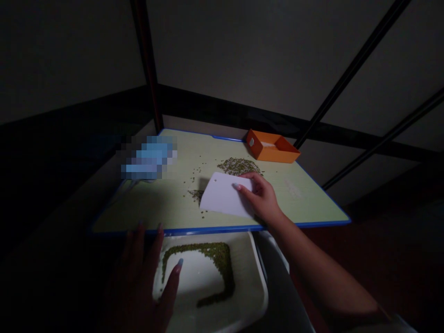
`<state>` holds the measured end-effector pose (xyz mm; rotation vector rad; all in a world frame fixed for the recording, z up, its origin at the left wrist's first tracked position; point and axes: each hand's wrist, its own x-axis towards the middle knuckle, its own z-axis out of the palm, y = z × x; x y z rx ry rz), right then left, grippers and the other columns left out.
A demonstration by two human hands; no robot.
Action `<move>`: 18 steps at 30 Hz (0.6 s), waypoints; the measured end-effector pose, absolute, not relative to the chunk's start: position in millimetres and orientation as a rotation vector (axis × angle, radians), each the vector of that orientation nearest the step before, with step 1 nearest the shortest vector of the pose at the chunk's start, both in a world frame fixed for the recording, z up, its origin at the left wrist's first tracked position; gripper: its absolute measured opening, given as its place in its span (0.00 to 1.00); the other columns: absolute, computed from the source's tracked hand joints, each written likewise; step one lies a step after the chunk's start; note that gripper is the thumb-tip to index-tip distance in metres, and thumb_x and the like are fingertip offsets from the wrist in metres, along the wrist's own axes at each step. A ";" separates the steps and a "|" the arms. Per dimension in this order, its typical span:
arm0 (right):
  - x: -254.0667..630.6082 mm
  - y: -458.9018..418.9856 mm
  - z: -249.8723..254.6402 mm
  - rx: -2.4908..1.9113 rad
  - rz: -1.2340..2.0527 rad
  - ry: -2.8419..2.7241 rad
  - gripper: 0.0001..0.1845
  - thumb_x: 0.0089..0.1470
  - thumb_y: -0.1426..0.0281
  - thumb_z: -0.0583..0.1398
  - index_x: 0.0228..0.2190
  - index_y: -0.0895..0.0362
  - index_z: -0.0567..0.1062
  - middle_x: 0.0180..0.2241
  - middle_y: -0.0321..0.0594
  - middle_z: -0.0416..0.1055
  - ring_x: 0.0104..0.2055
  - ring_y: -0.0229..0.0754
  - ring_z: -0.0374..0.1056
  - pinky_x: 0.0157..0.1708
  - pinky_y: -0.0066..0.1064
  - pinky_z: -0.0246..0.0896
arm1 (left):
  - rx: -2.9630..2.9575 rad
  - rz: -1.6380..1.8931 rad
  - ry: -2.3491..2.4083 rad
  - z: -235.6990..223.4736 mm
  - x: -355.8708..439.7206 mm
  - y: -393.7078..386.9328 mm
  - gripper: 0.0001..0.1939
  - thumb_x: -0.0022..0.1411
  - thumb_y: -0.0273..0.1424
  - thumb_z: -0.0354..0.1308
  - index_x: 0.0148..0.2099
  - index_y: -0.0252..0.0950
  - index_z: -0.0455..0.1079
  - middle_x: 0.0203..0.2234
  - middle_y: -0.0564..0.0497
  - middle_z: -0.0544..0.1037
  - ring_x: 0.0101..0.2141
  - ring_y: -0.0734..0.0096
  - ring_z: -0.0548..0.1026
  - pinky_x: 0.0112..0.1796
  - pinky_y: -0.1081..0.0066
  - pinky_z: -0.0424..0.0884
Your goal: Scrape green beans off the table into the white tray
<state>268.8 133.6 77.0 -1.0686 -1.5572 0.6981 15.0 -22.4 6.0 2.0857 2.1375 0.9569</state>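
My right hand (262, 196) grips a white plastic card (222, 196) with a small hole in one corner, thumb on top. The card is tilted over the table, its left edge beside a few small green grains (196, 194). Behind it lies a larger pile of the same grains (237, 165). Below the table's front edge is a white basin (258, 282) with grains gathered along its inner sides. My left hand (145, 277), in shadow, is spread at the basin's left side, its thumb over the basin and its fingertips near the table edge.
The pale green table (312, 194) has a blue rim. An orange open box (274, 152) stands at its back right corner. A blurred blue item (151, 159) lies at the left edge. A wall with dark strips rises behind.
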 end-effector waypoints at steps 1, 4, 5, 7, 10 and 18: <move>268.9 133.6 76.8 -1.087 0.680 -1.549 0.11 0.50 0.63 0.68 0.35 0.52 0.75 0.34 0.36 0.76 0.34 0.41 0.68 0.32 0.32 0.61 | 2.089 0.964 2.134 5.2 14.8 -22.5 0.34 0.66 0.44 0.42 0.70 0.59 0.34 0.75 0.55 0.34 0.72 0.48 0.44 0.63 0.33 0.61; 268.3 134.1 76.4 -1.131 0.647 -1.525 0.12 0.49 0.62 0.67 0.36 0.52 0.76 0.32 0.35 0.75 0.31 0.40 0.66 0.29 0.30 0.59 | 2.079 0.970 2.147 2.8 14.7 -21.8 0.34 0.66 0.45 0.42 0.70 0.59 0.34 0.75 0.54 0.36 0.72 0.48 0.45 0.63 0.33 0.61; 268.0 134.4 76.4 -1.143 0.645 -1.519 0.12 0.49 0.61 0.67 0.36 0.52 0.76 0.31 0.35 0.75 0.31 0.40 0.65 0.29 0.30 0.58 | 2.076 0.969 2.154 2.4 14.9 -21.5 0.34 0.66 0.45 0.42 0.70 0.59 0.34 0.75 0.54 0.36 0.72 0.48 0.45 0.63 0.33 0.61; 267.6 134.9 76.6 -1.164 0.646 -1.512 0.13 0.49 0.61 0.67 0.35 0.53 0.76 0.31 0.34 0.75 0.29 0.39 0.65 0.27 0.29 0.57 | 2.072 0.966 2.161 2.5 15.6 -21.0 0.34 0.65 0.46 0.43 0.70 0.60 0.35 0.75 0.54 0.36 0.72 0.48 0.46 0.62 0.33 0.62; 268.1 135.5 76.9 -1.172 0.648 -1.504 0.13 0.48 0.60 0.67 0.35 0.53 0.76 0.31 0.35 0.75 0.29 0.39 0.65 0.27 0.29 0.56 | 2.069 0.983 2.162 4.0 16.8 -21.3 0.34 0.65 0.46 0.44 0.70 0.59 0.36 0.75 0.54 0.36 0.72 0.47 0.47 0.62 0.32 0.62; 271.4 137.0 75.6 -1.184 0.615 -1.449 0.13 0.47 0.60 0.67 0.34 0.54 0.75 0.32 0.36 0.75 0.31 0.41 0.66 0.30 0.31 0.58 | 2.081 0.971 2.152 1.6 14.2 -22.5 0.35 0.65 0.45 0.45 0.70 0.58 0.36 0.75 0.54 0.35 0.72 0.47 0.46 0.61 0.35 0.64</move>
